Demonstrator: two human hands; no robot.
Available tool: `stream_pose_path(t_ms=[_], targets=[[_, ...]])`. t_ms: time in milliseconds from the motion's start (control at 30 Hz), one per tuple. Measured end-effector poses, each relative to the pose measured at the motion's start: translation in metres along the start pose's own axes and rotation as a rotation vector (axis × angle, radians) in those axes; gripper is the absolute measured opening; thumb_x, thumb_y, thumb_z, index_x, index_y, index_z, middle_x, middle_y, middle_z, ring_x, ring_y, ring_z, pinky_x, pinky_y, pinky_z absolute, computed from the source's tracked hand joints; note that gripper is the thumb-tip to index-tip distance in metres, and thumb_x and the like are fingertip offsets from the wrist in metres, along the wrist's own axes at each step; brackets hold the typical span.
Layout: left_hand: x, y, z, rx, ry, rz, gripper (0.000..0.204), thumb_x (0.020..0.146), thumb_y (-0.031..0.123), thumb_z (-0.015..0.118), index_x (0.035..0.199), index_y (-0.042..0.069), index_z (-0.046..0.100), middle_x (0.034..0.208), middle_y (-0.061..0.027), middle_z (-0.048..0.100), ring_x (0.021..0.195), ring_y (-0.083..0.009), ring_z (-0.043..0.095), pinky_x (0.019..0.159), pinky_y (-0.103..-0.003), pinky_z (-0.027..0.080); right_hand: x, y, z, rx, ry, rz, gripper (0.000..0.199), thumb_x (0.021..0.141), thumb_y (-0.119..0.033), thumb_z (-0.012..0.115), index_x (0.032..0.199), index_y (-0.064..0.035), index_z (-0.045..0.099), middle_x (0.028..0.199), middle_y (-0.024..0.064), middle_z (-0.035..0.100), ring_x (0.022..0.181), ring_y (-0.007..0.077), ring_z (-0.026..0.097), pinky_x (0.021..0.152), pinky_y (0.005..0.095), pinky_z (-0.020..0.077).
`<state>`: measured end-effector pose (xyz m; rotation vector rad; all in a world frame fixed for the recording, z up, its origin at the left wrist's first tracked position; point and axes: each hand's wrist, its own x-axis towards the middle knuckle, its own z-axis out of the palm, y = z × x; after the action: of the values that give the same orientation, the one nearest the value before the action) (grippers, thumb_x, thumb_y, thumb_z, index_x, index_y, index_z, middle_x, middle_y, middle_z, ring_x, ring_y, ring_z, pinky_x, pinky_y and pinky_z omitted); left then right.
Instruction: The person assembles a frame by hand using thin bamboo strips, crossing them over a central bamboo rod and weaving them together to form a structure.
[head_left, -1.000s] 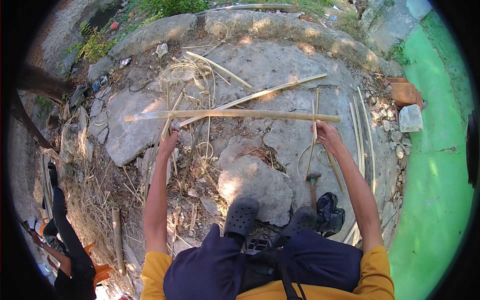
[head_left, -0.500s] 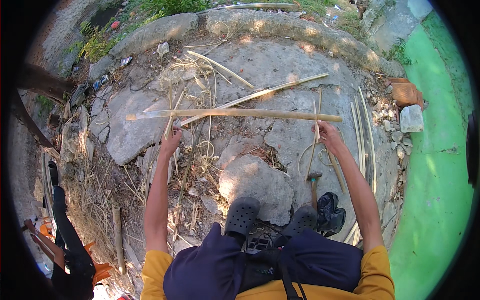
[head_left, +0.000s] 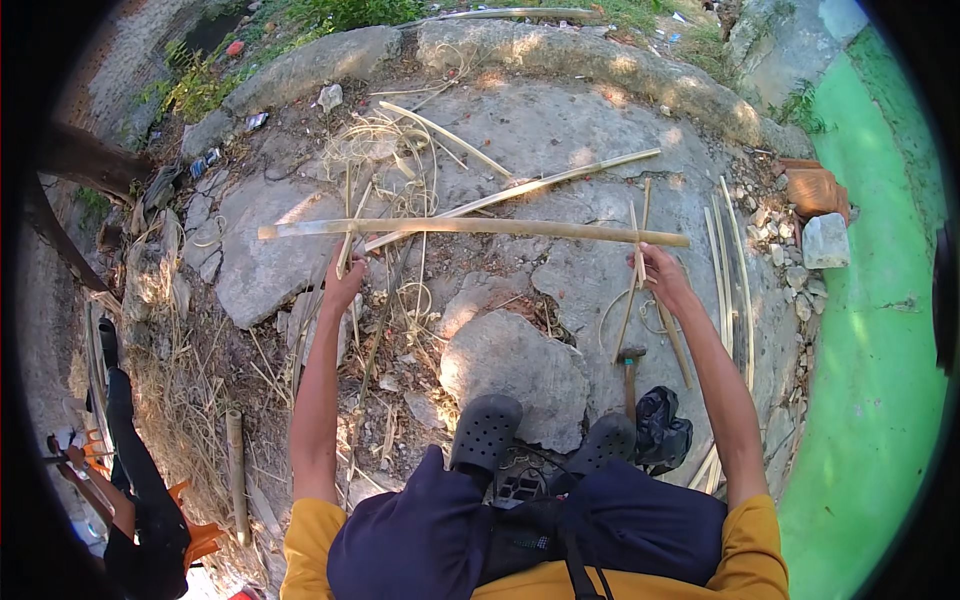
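A long, flat bamboo strip (head_left: 500, 227) lies crosswise before me, its two ends on thin split bamboo sticks. My left hand (head_left: 343, 280) is closed on the thin bamboo sticks (head_left: 348, 240) that cross the strip near its left end. Near the right end, my right hand (head_left: 661, 271) pinches another pair of thin sticks (head_left: 634, 222), which cross each other at the strip. Both hands are on the near side of the strip. The fingers partly hide where the sticks are gripped.
Behind the strip are longer bamboo slats (head_left: 560, 180) and a tangle of thin bamboo strands (head_left: 375, 140). A hammer (head_left: 629, 365) and black plastic bag (head_left: 663, 428) lie near my feet. More slats (head_left: 735, 270) line the right. Another person (head_left: 150, 490) is at lower left.
At the right end, the thin stick in my right hand has swung to a different slant, so the pair crosses more widely. My left hand has barely moved at its sticks.
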<state>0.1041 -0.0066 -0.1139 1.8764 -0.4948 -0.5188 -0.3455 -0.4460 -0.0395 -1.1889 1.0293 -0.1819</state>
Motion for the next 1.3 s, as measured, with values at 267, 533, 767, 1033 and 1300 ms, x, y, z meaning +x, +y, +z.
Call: stream_pose_path(t_ms=[267,533,767,1033,1300], targets=[[0.001,-0.010,-0.008,0.022,-0.004,0.123,0.037,0.091,0.003,0.058,0.127,0.004,0.050,0.090,-0.0016,0.059,0.075,-0.0096,0.058,0.068,-0.028,0.049,0.000,-0.002,0.002,0.010,-0.017,-0.006,0.045,0.092,-0.048,0.068,0.121,-0.0147,0.060,0.114,0.0018,0.068,0.109,0.0138,0.063,0.084,0.0345,0.0433],[0.001,-0.008,-0.010,-0.076,-0.007,0.017,0.050,0.092,0.001,0.053,0.140,0.004,0.045,0.094,-0.0047,0.063,0.076,-0.0111,0.060,0.069,-0.028,0.051,-0.008,-0.006,0.012,0.013,0.023,-0.018,0.038,0.095,-0.046,0.065,0.113,-0.0120,0.064,0.108,0.0036,0.070,0.104,0.0139,0.065,0.081,0.0324,0.0481],[0.002,-0.010,-0.011,-0.064,0.009,-0.026,0.053,0.095,0.002,0.052,0.147,0.004,0.042,0.096,-0.0056,0.063,0.077,-0.0112,0.061,0.070,-0.028,0.052,-0.004,-0.003,0.006,0.044,0.007,0.000,0.038,0.094,-0.047,0.067,0.115,-0.0156,0.063,0.112,0.0028,0.069,0.107,0.0151,0.063,0.090,0.0348,0.0476],[-0.005,0.000,-0.011,0.065,-0.014,-0.007,0.047,0.099,0.002,0.048,0.146,0.006,0.044,0.102,-0.0079,0.064,0.079,-0.0124,0.063,0.074,-0.028,0.055,-0.005,-0.002,0.009,0.025,0.003,0.010,0.052,0.092,-0.048,0.068,0.133,-0.0177,0.056,0.123,0.0044,0.062,0.119,0.0208,0.057,0.102,0.0436,0.0403],[-0.005,0.000,-0.012,0.073,-0.034,0.027,0.048,0.100,0.004,0.048,0.147,0.007,0.042,0.102,-0.0075,0.064,0.078,-0.0119,0.063,0.074,-0.028,0.055,-0.006,-0.005,0.012,0.033,0.000,0.012,0.043,0.091,-0.046,0.071,0.121,-0.0184,0.057,0.117,0.0031,0.062,0.111,0.0189,0.059,0.098,0.0408,0.0448]])
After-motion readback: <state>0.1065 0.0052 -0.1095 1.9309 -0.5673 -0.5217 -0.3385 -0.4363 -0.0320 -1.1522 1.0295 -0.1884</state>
